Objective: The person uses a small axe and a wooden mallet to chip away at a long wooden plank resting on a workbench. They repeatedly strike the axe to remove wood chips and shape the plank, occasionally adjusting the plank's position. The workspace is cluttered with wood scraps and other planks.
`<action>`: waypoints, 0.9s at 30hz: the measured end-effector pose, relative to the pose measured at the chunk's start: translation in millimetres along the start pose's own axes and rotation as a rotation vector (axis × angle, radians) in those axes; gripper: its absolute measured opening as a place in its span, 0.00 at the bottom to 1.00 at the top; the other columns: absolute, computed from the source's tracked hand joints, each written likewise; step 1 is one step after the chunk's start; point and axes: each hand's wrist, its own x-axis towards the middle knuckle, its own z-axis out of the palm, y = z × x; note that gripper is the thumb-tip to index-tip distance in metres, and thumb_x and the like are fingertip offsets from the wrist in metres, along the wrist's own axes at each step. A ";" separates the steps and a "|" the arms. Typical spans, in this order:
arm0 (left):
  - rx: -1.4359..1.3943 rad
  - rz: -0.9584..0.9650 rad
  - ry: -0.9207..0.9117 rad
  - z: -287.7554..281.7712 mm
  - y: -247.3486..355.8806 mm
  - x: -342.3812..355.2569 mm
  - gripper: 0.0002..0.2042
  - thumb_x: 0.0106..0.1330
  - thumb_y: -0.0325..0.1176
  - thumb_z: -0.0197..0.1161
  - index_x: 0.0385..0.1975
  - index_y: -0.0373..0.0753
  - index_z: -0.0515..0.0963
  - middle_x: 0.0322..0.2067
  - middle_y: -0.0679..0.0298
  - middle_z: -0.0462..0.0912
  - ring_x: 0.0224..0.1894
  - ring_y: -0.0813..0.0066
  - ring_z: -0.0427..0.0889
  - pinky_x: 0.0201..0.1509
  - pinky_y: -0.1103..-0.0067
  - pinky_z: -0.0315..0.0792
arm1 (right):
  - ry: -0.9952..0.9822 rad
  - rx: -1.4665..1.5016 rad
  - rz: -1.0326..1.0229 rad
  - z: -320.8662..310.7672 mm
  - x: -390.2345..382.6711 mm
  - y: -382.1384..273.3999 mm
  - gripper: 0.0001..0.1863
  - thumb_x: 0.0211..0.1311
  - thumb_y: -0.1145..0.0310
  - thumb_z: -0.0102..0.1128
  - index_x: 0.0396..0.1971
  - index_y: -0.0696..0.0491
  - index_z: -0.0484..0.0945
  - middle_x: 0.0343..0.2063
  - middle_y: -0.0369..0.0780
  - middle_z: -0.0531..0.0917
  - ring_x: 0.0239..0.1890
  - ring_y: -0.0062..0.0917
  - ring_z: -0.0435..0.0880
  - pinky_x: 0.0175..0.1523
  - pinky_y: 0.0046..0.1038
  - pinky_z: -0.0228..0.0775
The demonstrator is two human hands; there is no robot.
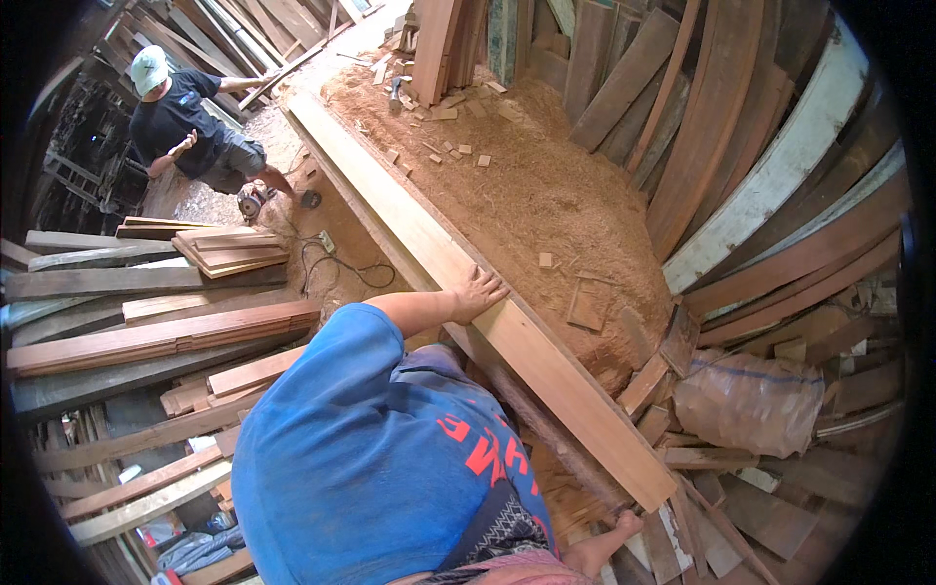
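Observation:
A long, pale wooden plank (575,385) runs diagonally from the far left to the near right, lying over a darker, rougher timber (546,429). My left hand (478,294) rests flat on the plank near its middle, fingers spread toward the far edge. At the plank's near right end, my right hand (629,524) is low against its lower corner with the fingers curled in; they are small and partly hidden there.
Sawdust (507,185) and offcuts cover the ground beyond the plank. Boards (741,166) lean along the right, beside a clear plastic sack (751,400). Stacked timber (166,336) fills the left. A co-worker (190,127) stands at far left near a power tool (255,200) and black cord (341,263).

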 end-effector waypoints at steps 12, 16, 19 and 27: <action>0.084 0.036 -0.014 -22.3 0.7 6.1 0.57 0.34 0.44 0.86 0.72 0.45 0.62 0.61 0.58 0.73 0.68 0.56 0.70 0.67 0.44 0.63 | 0.341 -0.181 -0.432 -48.4 32.4 49.8 0.47 0.58 0.30 0.63 0.70 0.46 0.72 0.54 0.46 0.87 0.42 0.45 0.89 0.40 0.49 0.81; 0.083 0.008 0.029 25.6 8.4 3.4 0.58 0.37 0.45 0.86 0.73 0.45 0.61 0.64 0.54 0.72 0.73 0.52 0.66 0.73 0.35 0.55 | 0.336 -0.129 -0.300 -35.2 -0.4 -15.0 0.41 0.56 0.41 0.66 0.65 0.51 0.74 0.51 0.47 0.87 0.42 0.43 0.87 0.42 0.47 0.81; -0.042 0.014 0.041 33.7 24.6 9.4 0.66 0.37 0.43 0.86 0.80 0.49 0.49 0.77 0.49 0.55 0.81 0.47 0.49 0.77 0.32 0.45 | 0.335 -0.021 -0.319 -28.5 -21.6 -56.2 0.36 0.55 0.49 0.67 0.61 0.54 0.75 0.49 0.47 0.86 0.42 0.41 0.86 0.43 0.45 0.80; -0.187 -0.126 0.054 11.4 24.2 -25.5 0.70 0.39 0.42 0.88 0.82 0.53 0.42 0.82 0.51 0.43 0.83 0.45 0.41 0.78 0.35 0.45 | 0.081 0.443 -0.423 15.3 -58.7 -156.1 0.25 0.51 0.70 0.72 0.50 0.64 0.79 0.42 0.48 0.86 0.41 0.37 0.83 0.47 0.40 0.78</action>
